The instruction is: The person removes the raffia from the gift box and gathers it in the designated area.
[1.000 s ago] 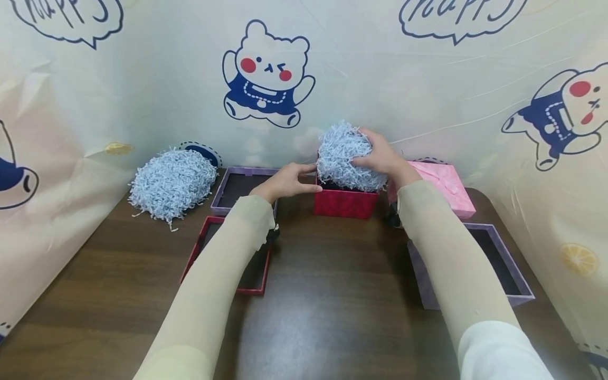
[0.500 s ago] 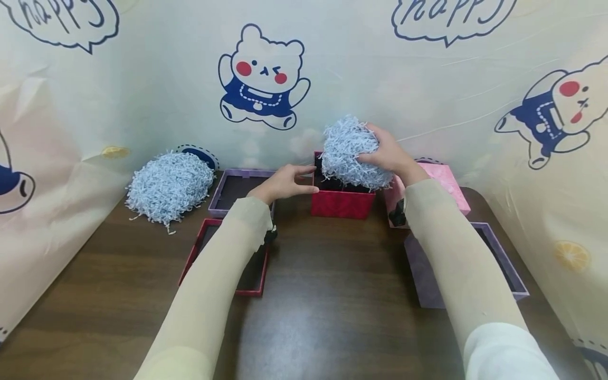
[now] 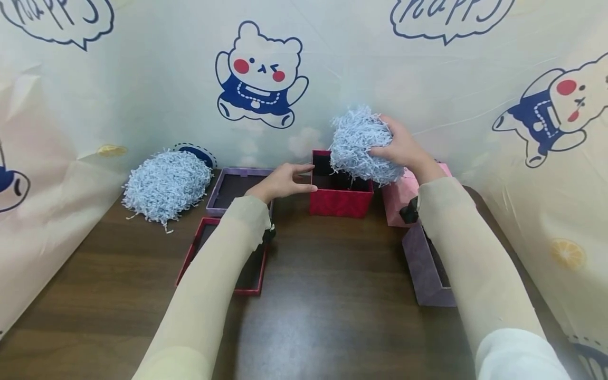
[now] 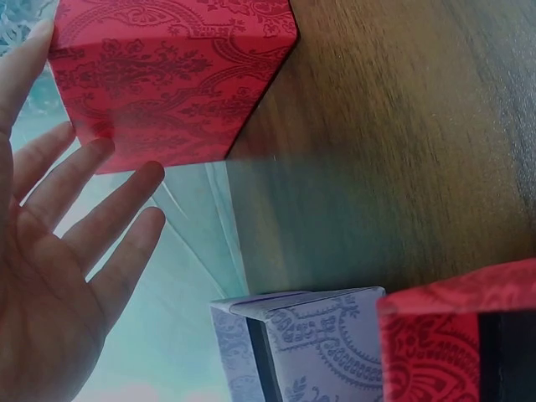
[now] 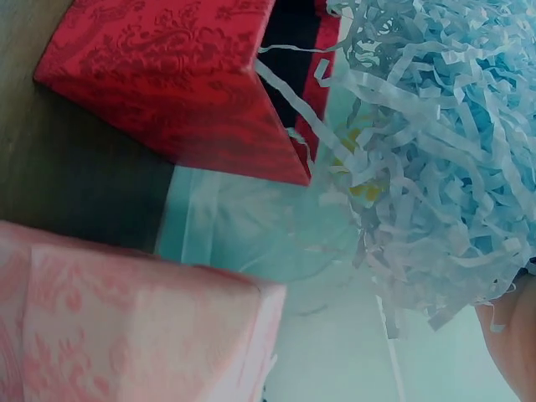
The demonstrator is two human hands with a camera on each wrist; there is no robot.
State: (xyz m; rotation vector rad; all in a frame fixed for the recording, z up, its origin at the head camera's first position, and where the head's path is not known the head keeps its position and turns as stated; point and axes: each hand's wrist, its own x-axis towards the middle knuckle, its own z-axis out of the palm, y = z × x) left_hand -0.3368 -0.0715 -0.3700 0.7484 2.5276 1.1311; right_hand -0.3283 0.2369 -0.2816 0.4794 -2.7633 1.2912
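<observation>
A clump of light blue shredded paper is in my right hand, which grips it from the right, up over the red box. That box stands uncovered, its black inside showing. In the right wrist view a few loose strands of the paper clump trail across the box's rim. My left hand is at the box's left side, fingers spread and fairly straight. The left wrist view shows the left hand's fingertips right at the patterned wall of the red box.
A second heap of blue shredded paper lies at the back left. Purple and red lids lie near my left forearm. A pink box and an open purple box stand at the right, partly behind my right arm.
My right hand has lifted the shredded paper up and to the right, out of the red box, uncovering its dark inside. My left hand has stayed at the box's side.
</observation>
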